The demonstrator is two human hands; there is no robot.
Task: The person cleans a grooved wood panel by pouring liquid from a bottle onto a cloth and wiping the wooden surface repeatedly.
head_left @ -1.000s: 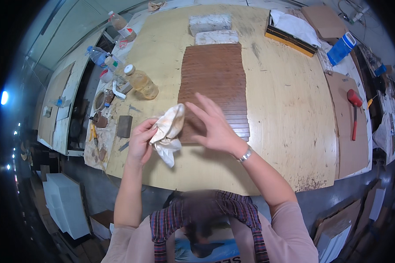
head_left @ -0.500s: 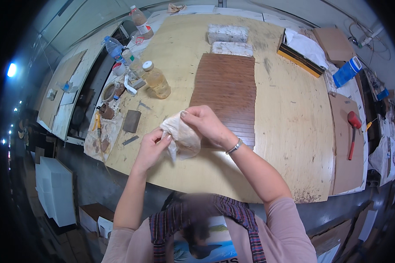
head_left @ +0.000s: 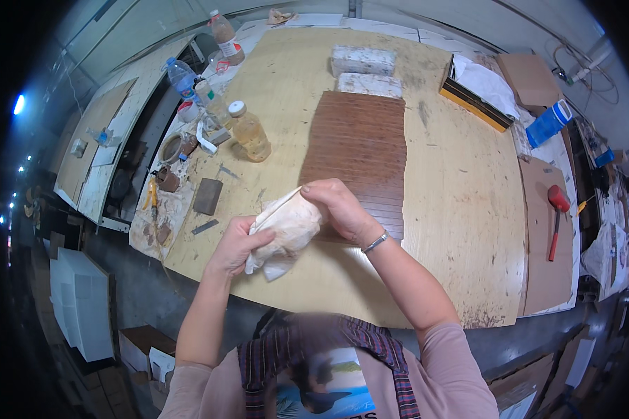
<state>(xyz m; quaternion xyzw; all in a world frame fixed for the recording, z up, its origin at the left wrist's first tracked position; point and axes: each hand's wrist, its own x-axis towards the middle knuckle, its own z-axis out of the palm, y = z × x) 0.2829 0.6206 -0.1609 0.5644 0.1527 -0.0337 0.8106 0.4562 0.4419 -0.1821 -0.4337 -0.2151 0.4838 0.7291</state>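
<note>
A stained white cloth (head_left: 286,234) is stretched and bunched between my two hands, above the near part of the table. My left hand (head_left: 239,243) pinches its lower left side, thumb on top. At its upper right corner my right hand (head_left: 339,208) grips the edge between thumb and fingers. Just beyond, partly covered by my right hand, a reddish-brown grooved wood panel (head_left: 356,140) lies flat on the pale plywood tabletop (head_left: 454,230). Two whitish stained blocks (head_left: 363,61) sit against the panel's far end.
On the left stand a bottle of yellowish liquid (head_left: 250,133), other bottles and a tape roll (head_left: 170,148). A dark block (head_left: 207,196) lies nearby. At right are an open box (head_left: 476,91), a blue bottle (head_left: 548,123) and a red mallet (head_left: 557,200) on cardboard.
The cloth is spread wider and hangs lower on its left side. My hands have shifted slightly, and the left hand now holds a broader fold. The view has moved a little.
</note>
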